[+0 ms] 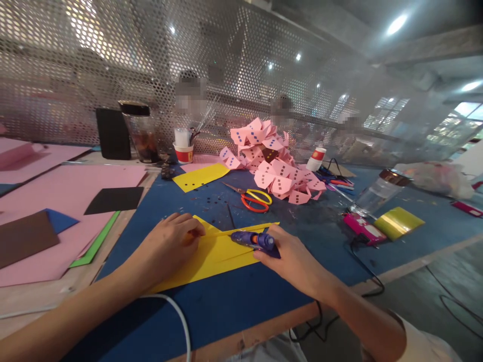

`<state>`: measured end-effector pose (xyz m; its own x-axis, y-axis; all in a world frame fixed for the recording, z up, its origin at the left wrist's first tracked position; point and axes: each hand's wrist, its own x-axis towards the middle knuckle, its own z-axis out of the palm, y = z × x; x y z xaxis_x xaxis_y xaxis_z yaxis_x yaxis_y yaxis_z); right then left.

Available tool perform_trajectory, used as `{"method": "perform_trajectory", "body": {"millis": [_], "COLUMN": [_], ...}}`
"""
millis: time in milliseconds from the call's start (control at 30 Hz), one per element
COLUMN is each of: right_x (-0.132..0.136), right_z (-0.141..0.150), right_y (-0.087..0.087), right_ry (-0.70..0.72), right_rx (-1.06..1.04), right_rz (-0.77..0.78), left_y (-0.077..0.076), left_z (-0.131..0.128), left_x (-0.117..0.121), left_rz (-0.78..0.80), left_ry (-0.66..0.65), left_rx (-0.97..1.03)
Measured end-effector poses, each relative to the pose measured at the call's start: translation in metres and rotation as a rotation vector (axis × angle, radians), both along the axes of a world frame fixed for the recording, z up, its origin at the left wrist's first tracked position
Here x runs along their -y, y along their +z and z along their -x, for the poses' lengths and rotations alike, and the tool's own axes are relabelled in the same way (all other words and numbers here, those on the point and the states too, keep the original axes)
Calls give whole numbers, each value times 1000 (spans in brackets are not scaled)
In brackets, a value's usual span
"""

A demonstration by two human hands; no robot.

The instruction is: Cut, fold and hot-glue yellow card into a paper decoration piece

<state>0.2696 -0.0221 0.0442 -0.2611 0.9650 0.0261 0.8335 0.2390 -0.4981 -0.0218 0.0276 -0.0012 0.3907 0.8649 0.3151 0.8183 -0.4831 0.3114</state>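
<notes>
Found one white cable (177, 304) at the near side of the blue-topped bench (241, 301). Found one yellow sheet (211, 254) flat on the bench between both hands, with one yellow strip (219, 234) above. Noted left hand (175, 239) over the sheet, grip closed on the strip's left end. Noted right hand (289, 251), grip clamped around one purple glue gun (253, 240), nozzle close to the strip. To the left, logged pink sheets (75, 201), plus one brown (28, 239), one blue (60, 220), one green (98, 241) and one black piece (113, 200). Beyond, counted one pair of scissors (256, 200), open, with one red and one yellow handle, and one dotted yellow sheet (202, 177). To the right, recorded one yellow roll (400, 222) beside one magenta box (364, 229), and one clear lidded jar (377, 193), contents not distinguishable. Farther back, recorded a heap of marked pink pieces (277, 168), too overlapped to count; one red-and-white cup (183, 153) holding a white item and thin sticks; one dark-lidded jar (145, 136) with dark contents; and white cups (315, 160), stacked, number unclear.
</notes>
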Motion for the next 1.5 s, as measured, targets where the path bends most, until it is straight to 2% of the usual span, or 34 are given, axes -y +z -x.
{"method": "perform_trajectory", "body": {"millis": [200, 300, 500, 633, 700, 800, 933, 1067, 1167, 1267, 1333, 1400, 1500], "right_x": [-4, -4, 1, 6, 8, 8, 3, -7, -13, -11, -6, 0, 0], "right_z": [6, 3, -24, -52, -71, -104, -143, -166, -176, -175, -164, -142, -95], "right_y": [-3, -2, -2, -7, -11, -16, -26, -40, -47, -43, -33, -17, 5], "right_ry": [29, 37, -39, -95, -180, -320, -444, -484, -456, -394, -386, -333, -64], "right_rx": [8, -57, -340, -422, -364, -218, 18, 231, 311, 385, 390, 291, 84], "right_rz": [-15, -16, 71, 128, 69, -168, -296, -356, -381, -436, -505, -547, -456], "left_y": [1, 3, 3, 4, 5, 5, 1, -3, -3, -1, 1, 2, 3], "left_z": [1, 2, 1, 0, 0, 1, 4, 6, 6, 5, 4, 2, 0], "left_x": [0, 1, 0, 0, 0, 0, -2, -3, -3, -2, -1, 0, 1], "left_rz": [27, 50, 46, 31, 35, 37, 57, 52, 42, 36, 35, 31, 13], "left_ry": [-7, -19, -10, 17, 8, -7, -20, -18, -20, -22, -15, -9, -15], "left_rx": [24, 38, 40, 21, 16, 26, 29, 47, 40, 24, 23, 30, 44]}}
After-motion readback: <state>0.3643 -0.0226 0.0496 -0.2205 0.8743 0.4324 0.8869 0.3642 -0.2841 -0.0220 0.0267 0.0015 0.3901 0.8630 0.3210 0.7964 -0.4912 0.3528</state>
